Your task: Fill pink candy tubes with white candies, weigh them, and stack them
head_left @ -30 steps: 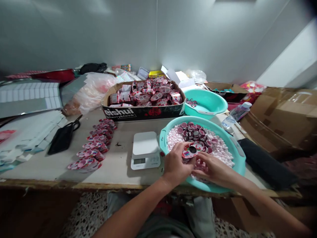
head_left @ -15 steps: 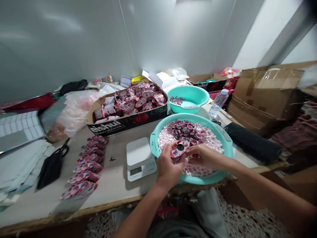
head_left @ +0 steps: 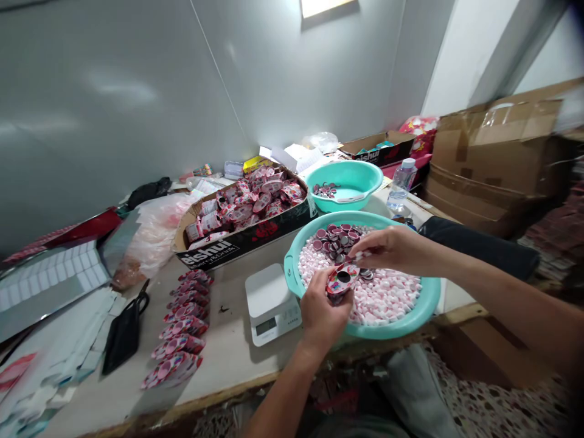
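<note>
My left hand (head_left: 323,316) holds a pink-and-red printed round piece (head_left: 341,281) with a dark central hole, low over the near rim of a teal basin (head_left: 387,331). My right hand (head_left: 392,250) reaches over the basin, its fingertips drawn together just above that piece. Whether they pinch anything is too small to tell. The basin holds a bed of pink-and-white round pieces (head_left: 383,298), and a heap of dark red caps (head_left: 334,243) lies on its far side.
A white kitchen scale (head_left: 269,304) stands left of the basin, beside a row of pink packets (head_left: 180,322). Behind are a cardboard tray of packets (head_left: 246,249), a smaller teal basin (head_left: 344,185) with dark caps, a plastic bottle (head_left: 401,185), and a black cloth (head_left: 479,249).
My right hand has lifted off the piece's edge to just above it, while my left hand keeps hold. The whole view has tilted and swung as my head turned.
</note>
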